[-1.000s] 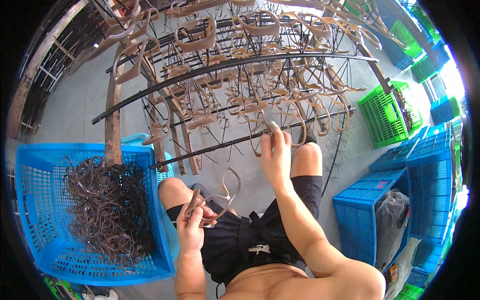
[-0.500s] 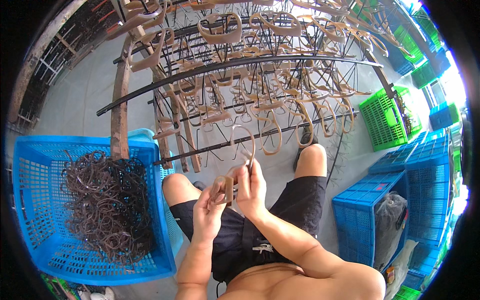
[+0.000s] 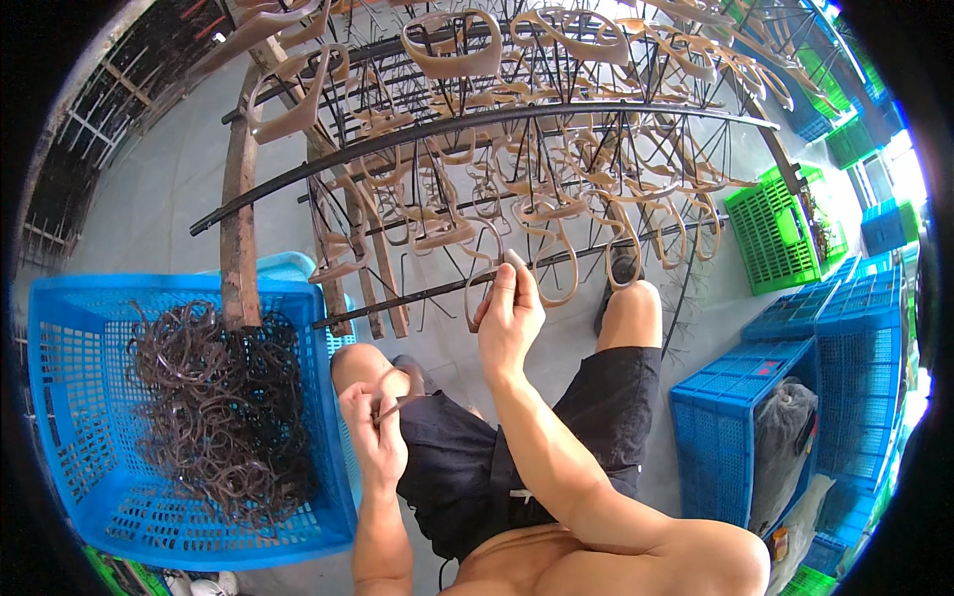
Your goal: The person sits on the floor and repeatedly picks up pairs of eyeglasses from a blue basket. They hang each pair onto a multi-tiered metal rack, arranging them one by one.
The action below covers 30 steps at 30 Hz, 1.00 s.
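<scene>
My right hand (image 3: 512, 323) reaches up to the lowest bar of the rack, thumb and fingers pinched on a tan open loop piece (image 3: 471, 301). That piece lies against the bar, among other hanging loops. Lower and to the left, in front of my knee, my left hand (image 3: 376, 432) is closed on a thin brown curved piece (image 3: 405, 404), whose far part is blurred. Several tan loop pieces (image 3: 452, 62) hang on thin black hooks along the rack's dark bars (image 3: 427, 131).
To my left stands a blue basket (image 3: 84, 417) with a heap of dark brown curved pieces (image 3: 219, 417). Wooden posts (image 3: 238, 214) hold the rack. At right are blue crates (image 3: 711, 437), one with a grey plastic bag (image 3: 780, 447), and a green crate (image 3: 765, 238).
My hands were together over my lap. The right has moved up and forward to the rack's lowest bar with a loop piece; the left has drawn back to the left, still holding a piece.
</scene>
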{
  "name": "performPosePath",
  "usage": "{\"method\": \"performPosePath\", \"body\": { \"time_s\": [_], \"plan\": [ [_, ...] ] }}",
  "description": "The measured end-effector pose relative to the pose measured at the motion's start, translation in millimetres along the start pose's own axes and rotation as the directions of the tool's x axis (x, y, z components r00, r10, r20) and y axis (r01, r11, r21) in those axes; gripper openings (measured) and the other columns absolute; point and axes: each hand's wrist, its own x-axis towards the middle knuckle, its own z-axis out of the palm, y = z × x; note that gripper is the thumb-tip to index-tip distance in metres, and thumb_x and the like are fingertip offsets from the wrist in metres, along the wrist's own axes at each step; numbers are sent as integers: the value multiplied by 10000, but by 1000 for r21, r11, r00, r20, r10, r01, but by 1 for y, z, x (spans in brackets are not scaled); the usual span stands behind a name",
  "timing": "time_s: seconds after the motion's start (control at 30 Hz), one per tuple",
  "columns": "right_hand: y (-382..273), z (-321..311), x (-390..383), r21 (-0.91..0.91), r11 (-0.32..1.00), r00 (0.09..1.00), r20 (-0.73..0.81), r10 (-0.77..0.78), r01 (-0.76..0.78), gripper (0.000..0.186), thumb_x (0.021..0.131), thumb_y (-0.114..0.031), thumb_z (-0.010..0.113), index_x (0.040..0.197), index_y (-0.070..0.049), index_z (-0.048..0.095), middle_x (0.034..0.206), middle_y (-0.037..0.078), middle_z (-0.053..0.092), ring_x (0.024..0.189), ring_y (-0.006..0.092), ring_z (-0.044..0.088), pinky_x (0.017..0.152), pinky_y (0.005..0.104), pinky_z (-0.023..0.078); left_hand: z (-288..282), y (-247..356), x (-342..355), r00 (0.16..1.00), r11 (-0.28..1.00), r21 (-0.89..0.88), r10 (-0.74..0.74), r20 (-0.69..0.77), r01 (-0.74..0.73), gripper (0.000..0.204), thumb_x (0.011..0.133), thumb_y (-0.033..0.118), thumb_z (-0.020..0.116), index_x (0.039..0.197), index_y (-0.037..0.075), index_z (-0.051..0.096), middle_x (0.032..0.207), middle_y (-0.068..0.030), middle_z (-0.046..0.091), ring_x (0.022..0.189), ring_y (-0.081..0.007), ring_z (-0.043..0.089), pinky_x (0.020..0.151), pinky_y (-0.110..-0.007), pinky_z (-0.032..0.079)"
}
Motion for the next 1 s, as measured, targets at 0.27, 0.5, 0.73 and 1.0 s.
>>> {"method": "performPosePath", "body": {
  "time_s": [0.27,0.5,0.73,1.0],
  "plan": [
    [-3,6,6,79,997,1000,5,23,-24,209,931,-159,517,1042,7,576,573,-45,415,389,32,376,335,199,298,-6,-8,-10,883,695,-552,-299,361,461,195,911,236,419,988,57,436,901,-21,447,792,-89,405,709,-243,333],
    [3,10,2,101,995,999,-35,24,-21,246,946,-170,496,1126,-15,559,577,-66,416,408,10,343,352,190,290,-4,-3,-7,876,552,-684,-366,315,477,170,837,97,591,969,27,510,867,-33,516,729,-105,464,658,-236,371],
    [-1,14,3,80,997,1000,-5,-2,3,217,955,-228,483,985,-33,575,495,-46,379,373,46,361,333,212,306,-7,-4,-11,863,516,-696,-371,343,499,218,809,130,656,948,18,532,783,-32,541,609,-94,479,527,-206,367],
    [1,16,-5,-133,990,992,126,-29,46,309,950,-198,495,1195,-16,537,533,-37,431,422,31,390,377,211,352,-4,-7,-12,892,443,-783,-327,312,436,144,796,46,679,867,22,556,818,-31,575,574,-66,482,478,-181,373]
  ]
}}
